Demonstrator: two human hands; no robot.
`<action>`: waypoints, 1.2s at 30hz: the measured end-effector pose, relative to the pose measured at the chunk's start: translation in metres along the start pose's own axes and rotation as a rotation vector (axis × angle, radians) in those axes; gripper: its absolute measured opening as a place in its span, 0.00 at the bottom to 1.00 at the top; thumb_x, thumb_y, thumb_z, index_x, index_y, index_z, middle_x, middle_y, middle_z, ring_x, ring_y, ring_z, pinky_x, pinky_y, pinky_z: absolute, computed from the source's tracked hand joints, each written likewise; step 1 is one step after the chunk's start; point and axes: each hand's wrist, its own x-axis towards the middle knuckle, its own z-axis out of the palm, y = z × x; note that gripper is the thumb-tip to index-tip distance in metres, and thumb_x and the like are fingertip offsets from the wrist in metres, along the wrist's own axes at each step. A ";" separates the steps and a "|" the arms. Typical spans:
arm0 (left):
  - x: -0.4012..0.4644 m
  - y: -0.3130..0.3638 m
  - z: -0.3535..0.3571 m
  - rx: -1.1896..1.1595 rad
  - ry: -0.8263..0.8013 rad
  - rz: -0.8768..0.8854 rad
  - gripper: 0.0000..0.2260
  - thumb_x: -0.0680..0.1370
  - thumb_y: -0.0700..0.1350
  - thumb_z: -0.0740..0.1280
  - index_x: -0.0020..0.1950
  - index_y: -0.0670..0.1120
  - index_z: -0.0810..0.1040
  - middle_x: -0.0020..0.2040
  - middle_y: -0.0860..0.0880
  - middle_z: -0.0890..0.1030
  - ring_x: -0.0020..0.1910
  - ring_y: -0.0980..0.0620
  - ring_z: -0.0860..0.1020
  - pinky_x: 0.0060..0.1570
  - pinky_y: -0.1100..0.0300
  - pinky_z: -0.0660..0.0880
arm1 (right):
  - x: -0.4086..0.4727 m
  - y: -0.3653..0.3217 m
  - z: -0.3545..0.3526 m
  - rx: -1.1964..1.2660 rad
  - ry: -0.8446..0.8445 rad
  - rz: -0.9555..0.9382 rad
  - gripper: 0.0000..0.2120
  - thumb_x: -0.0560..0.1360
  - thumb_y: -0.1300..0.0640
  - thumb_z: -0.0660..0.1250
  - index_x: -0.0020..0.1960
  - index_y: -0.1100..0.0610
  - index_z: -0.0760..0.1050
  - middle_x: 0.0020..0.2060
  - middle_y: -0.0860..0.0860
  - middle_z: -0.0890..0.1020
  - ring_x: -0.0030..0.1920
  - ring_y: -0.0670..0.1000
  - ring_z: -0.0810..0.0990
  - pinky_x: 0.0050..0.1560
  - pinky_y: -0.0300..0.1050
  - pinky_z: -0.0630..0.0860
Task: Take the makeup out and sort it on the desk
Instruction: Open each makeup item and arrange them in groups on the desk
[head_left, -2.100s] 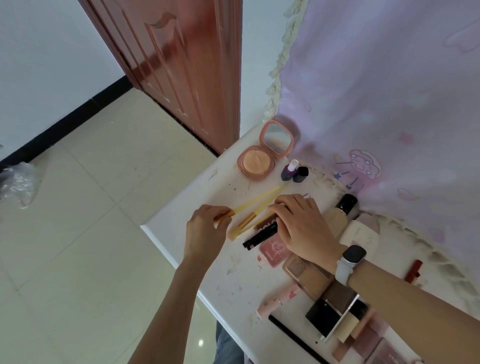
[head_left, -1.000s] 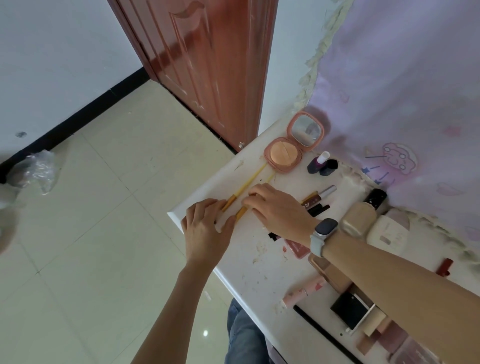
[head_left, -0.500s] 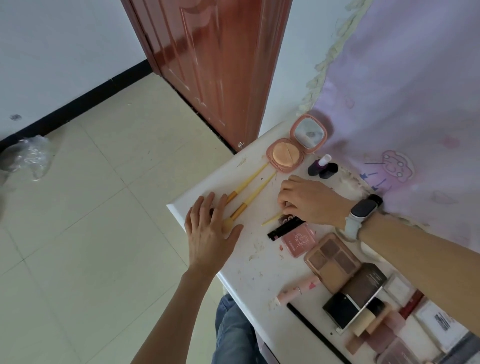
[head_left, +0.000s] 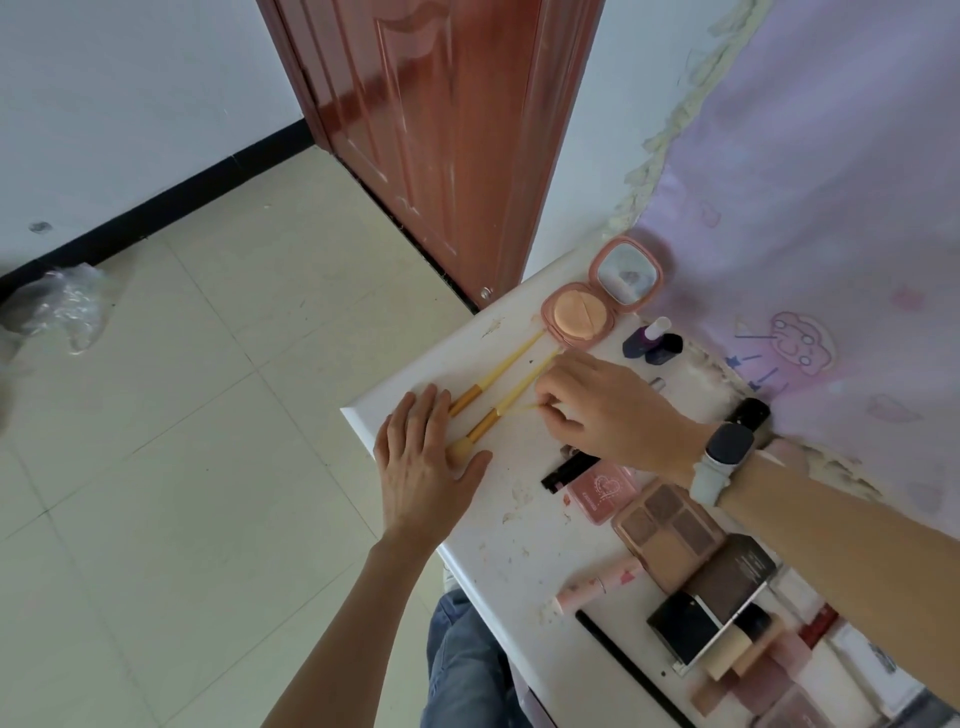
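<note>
Under left hand (head_left: 423, 467), apparently, brush tips (head_left: 460, 447) lie.

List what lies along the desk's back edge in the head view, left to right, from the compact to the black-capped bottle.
Open pink compact → purple nail polish bottle → dark polish bottle → black-capped bottle.

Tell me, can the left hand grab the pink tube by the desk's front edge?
Probably yes. The left hand lies flat on the brush heads near the desk corner, and the pink tube lies alone on bare desk farther along the same edge. Nothing sits between them; the right hand is busy farther back.
</note>
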 end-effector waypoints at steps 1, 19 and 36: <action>0.000 -0.001 0.000 -0.002 0.001 0.000 0.34 0.67 0.54 0.74 0.68 0.40 0.69 0.67 0.42 0.72 0.68 0.40 0.67 0.66 0.44 0.61 | -0.002 -0.006 0.000 0.118 0.111 0.119 0.03 0.73 0.63 0.62 0.42 0.63 0.72 0.35 0.52 0.75 0.36 0.49 0.74 0.33 0.39 0.72; -0.012 0.009 -0.004 0.057 -0.039 0.310 0.19 0.74 0.55 0.59 0.63 0.51 0.76 0.68 0.43 0.70 0.70 0.38 0.63 0.67 0.35 0.54 | 0.010 -0.013 0.028 1.091 0.310 1.471 0.05 0.75 0.64 0.62 0.40 0.61 0.73 0.36 0.56 0.80 0.30 0.51 0.78 0.35 0.42 0.76; -0.014 0.005 -0.002 0.113 -0.065 0.371 0.21 0.75 0.54 0.58 0.62 0.46 0.77 0.69 0.45 0.70 0.71 0.42 0.62 0.67 0.36 0.52 | -0.049 0.040 0.000 -0.421 -0.460 0.186 0.12 0.73 0.64 0.61 0.56 0.59 0.73 0.52 0.54 0.75 0.54 0.56 0.72 0.49 0.48 0.66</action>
